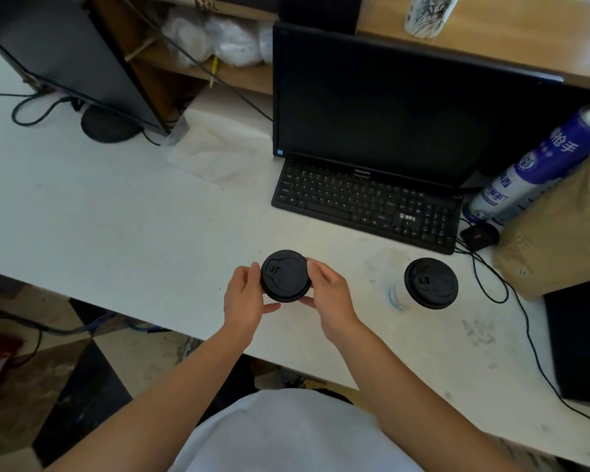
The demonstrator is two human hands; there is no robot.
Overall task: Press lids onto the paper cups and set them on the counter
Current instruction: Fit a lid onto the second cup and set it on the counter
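A black round lid point(285, 275) sits on top of a cup that my hands hide almost entirely. My left hand point(244, 299) grips the lid's left rim and my right hand point(329, 294) grips its right rim, above the white counter point(133, 233) near its front edge. To the right stands a white paper cup point(396, 296) with blue print, and a black lid point(431, 283) is on it.
A black keyboard point(365, 206) and dark monitor point(389, 107) stand behind the cups. A blue spray can point(532, 168), a brown sack point(566, 233), a black mouse point(479, 236) and trailing cables point(525, 321) crowd the right. A second monitor's stand point(108, 126) is at the left.
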